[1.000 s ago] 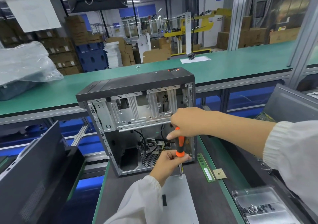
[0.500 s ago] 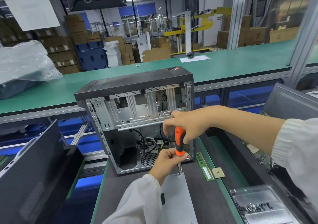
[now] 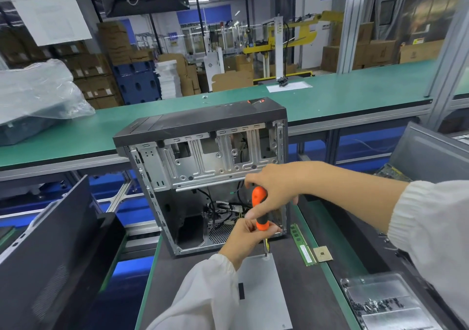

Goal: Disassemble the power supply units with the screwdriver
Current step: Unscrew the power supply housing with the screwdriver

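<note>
A grey power supply unit [image 3: 261, 286] lies flat on the dark mat in front of me. An orange and black screwdriver [image 3: 261, 211] stands upright with its tip at the unit's far right corner. My right hand [image 3: 272, 189] grips the top of the handle from the right. My left hand [image 3: 247, 236] pinches the lower handle and shaft just above the unit. An open computer case [image 3: 203, 177] stands behind them with cables inside.
A RAM stick [image 3: 303, 244] and a small chip [image 3: 322, 253] lie right of the unit. A clear tray of screws [image 3: 380, 301] sits at the lower right. Dark case panels [image 3: 50, 253] lean at the left, and another panel [image 3: 429, 152] at the right. A green conveyor [image 3: 330, 96] runs behind.
My right hand has shifted its grip on the screwdriver's handle, so more of the orange top shows now. The screwdriver's tip stays on the same corner of the unit.
</note>
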### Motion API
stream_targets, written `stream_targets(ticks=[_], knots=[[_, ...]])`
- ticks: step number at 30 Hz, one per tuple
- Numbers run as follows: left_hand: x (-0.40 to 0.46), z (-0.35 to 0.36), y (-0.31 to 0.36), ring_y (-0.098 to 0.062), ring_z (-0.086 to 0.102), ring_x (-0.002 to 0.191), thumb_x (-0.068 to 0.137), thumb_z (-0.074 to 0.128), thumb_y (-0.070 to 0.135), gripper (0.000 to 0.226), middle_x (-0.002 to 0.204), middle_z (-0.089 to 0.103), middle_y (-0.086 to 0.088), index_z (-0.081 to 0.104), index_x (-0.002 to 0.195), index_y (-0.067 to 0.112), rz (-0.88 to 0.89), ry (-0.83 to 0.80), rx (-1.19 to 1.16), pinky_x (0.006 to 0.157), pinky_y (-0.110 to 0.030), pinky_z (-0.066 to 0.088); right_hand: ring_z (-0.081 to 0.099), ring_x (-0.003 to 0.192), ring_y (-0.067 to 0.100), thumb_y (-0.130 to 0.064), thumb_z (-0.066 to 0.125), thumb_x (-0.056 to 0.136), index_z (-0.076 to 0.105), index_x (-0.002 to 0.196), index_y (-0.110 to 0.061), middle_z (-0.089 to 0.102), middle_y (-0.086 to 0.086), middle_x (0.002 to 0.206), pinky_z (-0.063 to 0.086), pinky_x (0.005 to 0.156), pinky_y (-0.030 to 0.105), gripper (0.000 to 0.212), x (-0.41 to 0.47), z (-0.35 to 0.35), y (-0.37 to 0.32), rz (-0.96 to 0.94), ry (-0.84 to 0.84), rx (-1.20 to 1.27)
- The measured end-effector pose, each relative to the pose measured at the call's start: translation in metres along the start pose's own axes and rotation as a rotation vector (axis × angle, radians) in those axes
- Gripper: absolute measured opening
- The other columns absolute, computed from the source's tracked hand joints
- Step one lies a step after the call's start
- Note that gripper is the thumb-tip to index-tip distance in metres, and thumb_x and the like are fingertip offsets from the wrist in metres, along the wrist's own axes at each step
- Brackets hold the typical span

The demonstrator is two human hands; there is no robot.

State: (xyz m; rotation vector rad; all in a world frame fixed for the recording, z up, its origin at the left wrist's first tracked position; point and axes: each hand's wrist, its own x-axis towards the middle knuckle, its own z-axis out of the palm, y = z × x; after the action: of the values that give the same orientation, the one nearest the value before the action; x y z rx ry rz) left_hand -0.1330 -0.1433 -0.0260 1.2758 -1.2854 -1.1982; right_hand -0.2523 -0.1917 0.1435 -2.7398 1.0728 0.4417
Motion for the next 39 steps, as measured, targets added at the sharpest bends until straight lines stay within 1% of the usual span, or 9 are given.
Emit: stream_targets(ticks=[3, 6, 11, 13, 19, 27, 32, 36, 39], knots=[[0.0, -0.003, 0.0, 0.008, 0.055, 0.055, 0.089, 0.068, 0.01, 0.007, 0.068, 0.069, 0.013, 0.073, 0.088, 0.005, -0.014, 0.009, -0.005, 0.056, -0.004, 0.041, 0.066, 0.053, 0.018, -0.048, 0.058, 0.09, 0.053, 0.107, -0.01, 0.068, 0.008, 0.085, 0.051, 0.049, 0.023, 0.042, 0.007, 0.01, -0.003, -0.01, 0.054, -0.074], [0.0, -0.003, -0.001, 0.003, 0.062, 0.069, 0.085, 0.073, 0.011, 0.005, 0.072, 0.071, 0.011, 0.075, 0.087, 0.008, -0.011, 0.006, 0.043, 0.067, -0.01, 0.045, 0.063, 0.087, 0.027, -0.02, 0.067, 0.085, 0.041, 0.128, -0.029, 0.045, 0.004, 0.11, 0.054, 0.064, 0.031, 0.051, 0.003, -0.007, -0.001, -0.125, -0.101, 0.043], [0.002, -0.004, 0.002, 0.006, 0.06, 0.064, 0.085, 0.072, 0.008, 0.011, 0.071, 0.069, 0.012, 0.071, 0.095, 0.003, 0.018, -0.007, 0.052, 0.06, -0.006, 0.043, 0.064, 0.051, 0.015, -0.062, 0.06, 0.081, 0.048, 0.118, -0.019, 0.052, -0.001, 0.082, 0.056, 0.054, 0.028, 0.058, 0.0, 0.002, -0.015, -0.043, 0.017, 0.035], [0.002, -0.005, 0.005, 0.008, 0.055, 0.056, 0.086, 0.071, 0.006, 0.01, 0.064, 0.065, 0.014, 0.071, 0.092, -0.002, 0.025, -0.023, 0.075, 0.056, -0.004, 0.04, 0.059, 0.04, 0.014, -0.053, 0.055, 0.09, 0.054, 0.1, -0.01, 0.062, 0.007, 0.076, 0.049, 0.043, 0.024, 0.043, 0.005, 0.011, -0.019, -0.04, 0.118, -0.098], [0.003, -0.014, 0.004, -0.001, 0.03, 0.042, 0.085, 0.073, 0.009, 0.01, 0.044, 0.032, 0.014, 0.072, 0.092, 0.001, 0.002, -0.07, 0.079, 0.05, -0.007, 0.032, 0.066, 0.058, 0.02, -0.016, 0.055, 0.094, 0.053, 0.11, -0.015, 0.051, 0.004, 0.091, 0.052, 0.053, 0.026, 0.016, 0.005, 0.003, -0.007, -0.04, 0.068, 0.021], [-0.003, -0.027, -0.034, -0.005, 0.024, 0.05, 0.081, 0.079, 0.016, 0.027, 0.054, 0.026, 0.014, 0.067, 0.105, 0.015, -0.098, -0.088, 0.278, 0.062, -0.025, 0.024, 0.071, 0.063, 0.02, -0.021, 0.056, 0.095, 0.053, 0.107, -0.017, 0.059, 0.001, 0.086, 0.056, 0.054, 0.025, 0.013, -0.011, -0.012, 0.015, -0.023, 0.115, 0.177], [-0.006, -0.017, -0.039, -0.016, 0.06, 0.08, 0.09, 0.067, 0.015, 0.01, 0.081, 0.067, -0.006, 0.075, 0.086, 0.011, -0.084, -0.031, 0.237, 0.079, -0.024, 0.045, 0.072, 0.067, 0.018, -0.02, 0.058, 0.094, 0.054, 0.106, -0.018, 0.067, 0.003, 0.084, 0.059, 0.063, 0.027, 0.013, -0.014, -0.013, 0.025, -0.011, 0.142, 0.321], [-0.015, -0.02, -0.035, 0.008, 0.057, 0.057, 0.096, 0.06, 0.019, 0.022, 0.06, 0.065, 0.018, 0.077, 0.09, 0.007, -0.091, 0.007, 0.315, 0.06, -0.007, 0.04, 0.071, 0.063, 0.016, -0.024, 0.058, 0.094, 0.053, 0.102, -0.02, 0.07, 0.005, 0.077, 0.059, 0.064, 0.027, 0.011, -0.022, -0.01, 0.034, -0.001, 0.187, 0.342], [-0.023, -0.021, -0.03, -0.003, 0.035, 0.042, 0.102, 0.047, 0.021, 0.034, 0.048, 0.042, 0.013, 0.074, 0.089, 0.006, -0.172, 0.051, 0.18, 0.046, -0.015, 0.026, 0.07, 0.057, 0.01, -0.033, 0.06, 0.092, 0.053, 0.101, -0.021, 0.069, 0.0, 0.071, 0.06, 0.065, 0.03, 0.017, -0.034, 0.001, 0.038, 0.013, 0.246, 0.375]])
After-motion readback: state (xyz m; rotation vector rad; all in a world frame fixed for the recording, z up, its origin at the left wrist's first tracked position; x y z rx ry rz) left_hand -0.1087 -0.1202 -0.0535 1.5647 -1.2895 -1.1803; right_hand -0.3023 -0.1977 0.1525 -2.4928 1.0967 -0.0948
